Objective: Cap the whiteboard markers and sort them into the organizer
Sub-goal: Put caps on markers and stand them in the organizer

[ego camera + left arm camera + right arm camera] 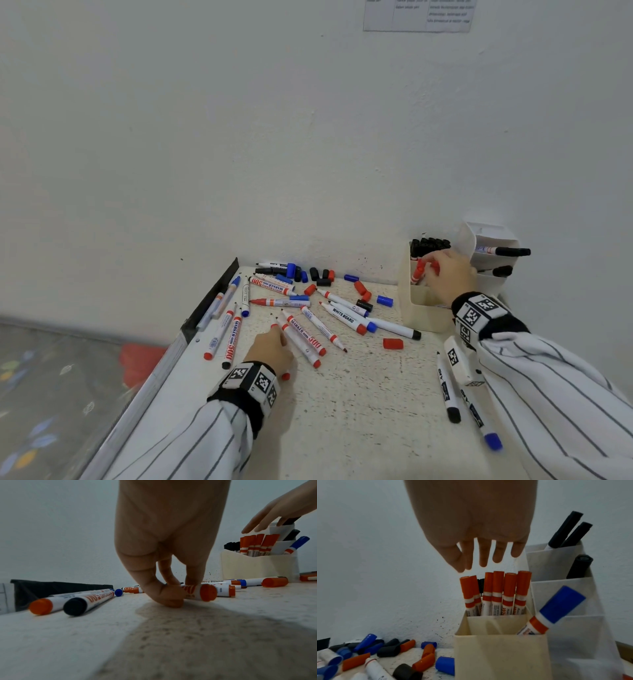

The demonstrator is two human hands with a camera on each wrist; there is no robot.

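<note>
Markers: my left hand [164, 555] pinches an uncapped red marker [199, 592] off the table for capping, while my right hand [471, 524] hovers with loose, empty fingers over red ones [496, 593] grouped in the organizer [501, 654].

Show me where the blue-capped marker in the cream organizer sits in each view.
Head: not visible; the right hand covers that part of the cream organizer.
Left wrist: blue-capped marker, upper right, leaning out of the organizer's right end.
Right wrist: centre right, tilted in the front compartment.
Shared landmark: the bundle of red-capped markers standing in the organizer.
</note>
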